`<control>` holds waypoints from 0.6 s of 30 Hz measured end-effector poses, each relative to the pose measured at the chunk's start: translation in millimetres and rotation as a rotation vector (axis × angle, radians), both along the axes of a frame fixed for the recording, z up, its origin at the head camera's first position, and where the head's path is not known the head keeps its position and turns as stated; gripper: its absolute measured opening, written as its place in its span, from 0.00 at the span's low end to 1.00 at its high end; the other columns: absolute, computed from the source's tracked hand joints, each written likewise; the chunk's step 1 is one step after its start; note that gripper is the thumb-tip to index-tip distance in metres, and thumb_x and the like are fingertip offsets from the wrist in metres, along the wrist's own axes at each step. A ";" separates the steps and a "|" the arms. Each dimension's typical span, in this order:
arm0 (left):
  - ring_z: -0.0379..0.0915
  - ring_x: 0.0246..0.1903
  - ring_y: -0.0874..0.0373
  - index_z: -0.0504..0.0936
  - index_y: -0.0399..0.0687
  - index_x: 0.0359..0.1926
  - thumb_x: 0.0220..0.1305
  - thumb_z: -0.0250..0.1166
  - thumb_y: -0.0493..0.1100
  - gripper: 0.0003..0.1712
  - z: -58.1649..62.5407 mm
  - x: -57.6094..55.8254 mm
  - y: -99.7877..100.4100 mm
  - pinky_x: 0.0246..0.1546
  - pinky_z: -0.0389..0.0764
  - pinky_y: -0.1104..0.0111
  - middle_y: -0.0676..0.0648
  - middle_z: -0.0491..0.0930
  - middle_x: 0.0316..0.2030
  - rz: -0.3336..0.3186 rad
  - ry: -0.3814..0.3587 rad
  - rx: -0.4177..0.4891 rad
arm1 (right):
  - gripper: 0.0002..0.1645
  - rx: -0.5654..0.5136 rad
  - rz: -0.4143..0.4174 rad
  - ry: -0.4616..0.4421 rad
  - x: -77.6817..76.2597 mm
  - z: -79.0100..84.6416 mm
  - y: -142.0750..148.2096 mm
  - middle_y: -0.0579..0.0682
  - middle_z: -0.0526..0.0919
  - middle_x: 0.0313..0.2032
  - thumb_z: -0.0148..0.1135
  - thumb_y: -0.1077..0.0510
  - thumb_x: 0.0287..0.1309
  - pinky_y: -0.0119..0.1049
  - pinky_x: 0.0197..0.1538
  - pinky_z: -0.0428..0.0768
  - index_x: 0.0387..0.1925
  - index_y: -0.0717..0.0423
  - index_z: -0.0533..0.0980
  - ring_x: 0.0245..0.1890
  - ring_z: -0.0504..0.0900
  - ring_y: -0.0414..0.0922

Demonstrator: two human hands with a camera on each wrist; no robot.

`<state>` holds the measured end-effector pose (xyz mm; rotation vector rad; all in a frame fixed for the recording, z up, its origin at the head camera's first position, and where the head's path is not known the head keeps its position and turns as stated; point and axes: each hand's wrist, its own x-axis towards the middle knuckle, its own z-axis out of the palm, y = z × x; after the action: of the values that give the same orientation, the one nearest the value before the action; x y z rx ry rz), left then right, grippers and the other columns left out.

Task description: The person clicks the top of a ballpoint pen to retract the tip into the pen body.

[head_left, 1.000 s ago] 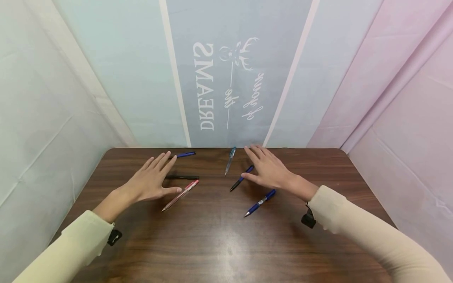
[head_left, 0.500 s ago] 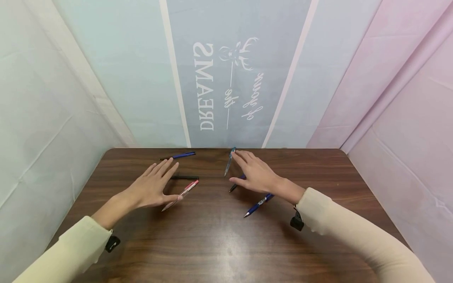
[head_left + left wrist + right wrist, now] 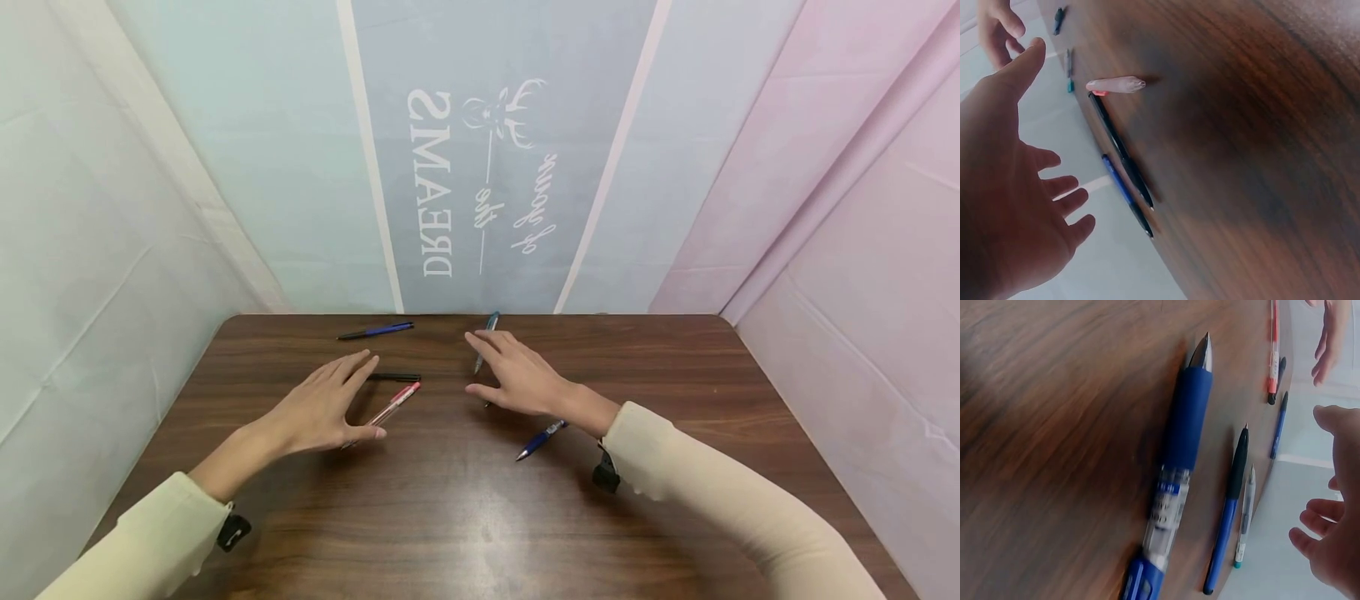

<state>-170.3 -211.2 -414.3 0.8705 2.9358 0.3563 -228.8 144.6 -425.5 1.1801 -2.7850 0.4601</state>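
My left hand (image 3: 311,410) hovers with spread fingers over the left side of the table, nearest a clear pen with a red clip (image 3: 403,397) and a black pen (image 3: 397,377). In the left wrist view, that palm (image 3: 1016,194) holds nothing. Farther back lies a blue pen with a dark grip (image 3: 375,331). My right hand (image 3: 521,375), fingers extended, is above a blue-and-black pen (image 3: 1230,506), mostly hidden from the head view. Just beyond it is a clear pen with a teal end (image 3: 492,322). A thick blue pen (image 3: 540,442) lies nearer, partly under the right wrist.
The dark wood-grain table (image 3: 450,517) ends at the back against a printed blue-grey curtain (image 3: 502,283). Pale cloth walls (image 3: 97,275) stand at both sides. A black wrist camera (image 3: 606,473) hangs below the right cuff, with another (image 3: 234,532) at the left.
My right hand has moved left, from beside the teal-ended pen to partly over it. The left hand has drawn slightly nearer, uncovering the far blue pen. The pens lie where they were.
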 end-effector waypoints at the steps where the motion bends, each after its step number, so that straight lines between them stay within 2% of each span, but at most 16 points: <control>1: 0.56 0.76 0.30 0.56 0.35 0.82 0.64 0.69 0.73 0.63 -0.9 0.7 -0.1 0.74 0.62 0.34 0.30 0.57 0.79 -0.001 -0.001 0.007 | 0.50 -0.005 0.005 -0.002 0.3 -0.5 -1.7 0.61 0.67 0.75 0.67 0.38 0.71 0.48 0.55 0.85 0.81 0.58 0.59 0.71 0.72 0.57; 5: 0.61 0.74 0.31 0.58 0.35 0.81 0.63 0.71 0.72 0.63 -4.6 3.5 -0.8 0.71 0.66 0.33 0.31 0.61 0.77 0.001 -0.009 0.038 | 0.50 -0.024 0.026 0.021 0.5 -3.0 -9.4 0.60 0.70 0.72 0.70 0.39 0.69 0.44 0.51 0.85 0.80 0.59 0.62 0.65 0.75 0.54; 10: 0.65 0.71 0.33 0.61 0.35 0.80 0.62 0.74 0.69 0.61 -8.3 6.3 0.3 0.64 0.75 0.36 0.31 0.64 0.74 0.014 -0.031 0.074 | 0.49 -0.029 0.049 0.037 -1.0 -5.5 -18.5 0.59 0.73 0.68 0.71 0.41 0.68 0.45 0.58 0.83 0.79 0.60 0.64 0.61 0.77 0.51; 14: 0.68 0.68 0.34 0.63 0.35 0.79 0.61 0.76 0.66 0.59 -10.0 7.2 2.3 0.57 0.81 0.39 0.32 0.66 0.72 0.024 -0.052 0.109 | 0.48 -0.031 0.066 0.017 -2.1 -6.9 -25.2 0.59 0.75 0.66 0.72 0.42 0.68 0.47 0.63 0.82 0.79 0.59 0.64 0.64 0.77 0.53; 18: 0.69 0.66 0.34 0.67 0.35 0.77 0.59 0.78 0.65 0.57 -10.6 7.7 3.6 0.51 0.84 0.42 0.32 0.68 0.70 0.026 -0.053 0.146 | 0.48 -0.032 0.080 -0.002 -3.2 -9.2 -31.4 0.58 0.76 0.65 0.72 0.42 0.68 0.47 0.65 0.81 0.79 0.59 0.64 0.61 0.79 0.51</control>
<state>-162.7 -207.6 -424.9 0.8251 2.9041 0.5922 -232.1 113.2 -434.7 1.2883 -2.7288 0.5109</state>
